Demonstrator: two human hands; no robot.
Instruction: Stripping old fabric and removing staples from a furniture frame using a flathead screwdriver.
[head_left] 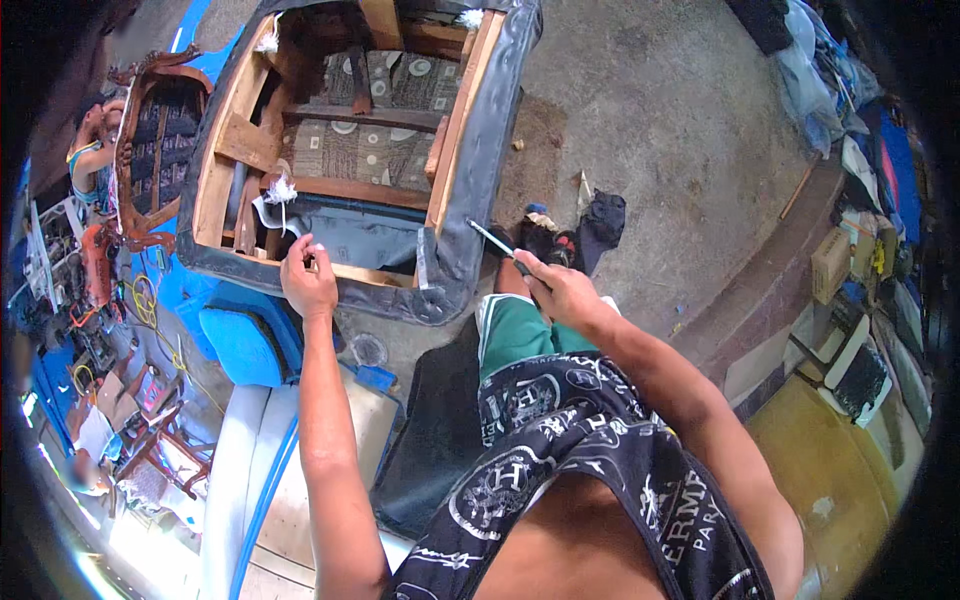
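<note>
Filling the upper middle of the frame: one overturned wooden chair frame with grey vinyl wrapped round its edges [455,150], lying just ahead of both hands. Pinching something small and whitish, too small to identify, at the frame's near rail: the left hand [308,280], fingers narrowed, the nearer hand. Gripping one slim dark-handled screwdriver-like tool [497,247] at centre: the right hand [560,288], closed around it, long axis pointing up-left toward the frame's near right corner.
</note>
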